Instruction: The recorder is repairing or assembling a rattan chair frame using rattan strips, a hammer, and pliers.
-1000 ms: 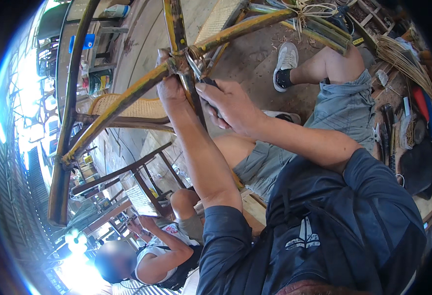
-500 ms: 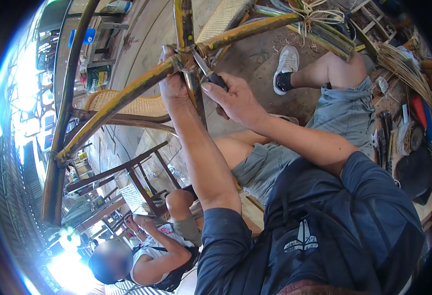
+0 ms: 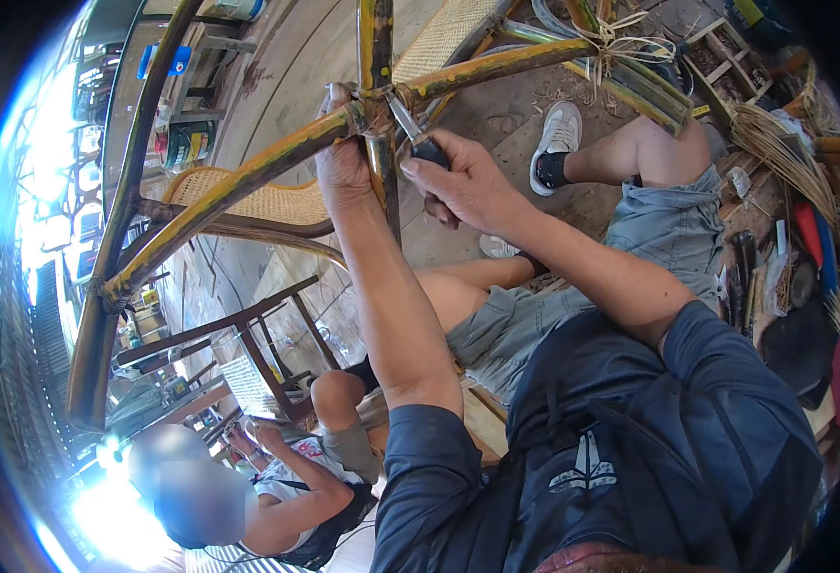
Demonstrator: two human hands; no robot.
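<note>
A frame of brown and yellow-streaked rattan poles (image 3: 238, 189) stands before me, its poles meeting at a bound joint (image 3: 374, 113). My left hand (image 3: 343, 164) is closed round a pole just beside this joint, its fingers partly hidden behind the frame. In my right hand (image 3: 472, 186) is a knife (image 3: 429, 151) with a dark handle, gripped in a closed fist. Its short metal blade points up and left, with the tip against the binding at the joint.
A woven cane panel (image 3: 248, 196) lies behind the frame. Cut poles (image 3: 644, 95) tied with loose strips and a bundle of cane strips (image 3: 787, 148) are at the right. A co-worker (image 3: 305, 487) sits at lower left near a dark wooden chair frame (image 3: 257, 349).
The frame and both my hands sit slightly further right in the picture. The knife stays at the joint, its blade a little steeper. The co-worker has shifted slightly left.
</note>
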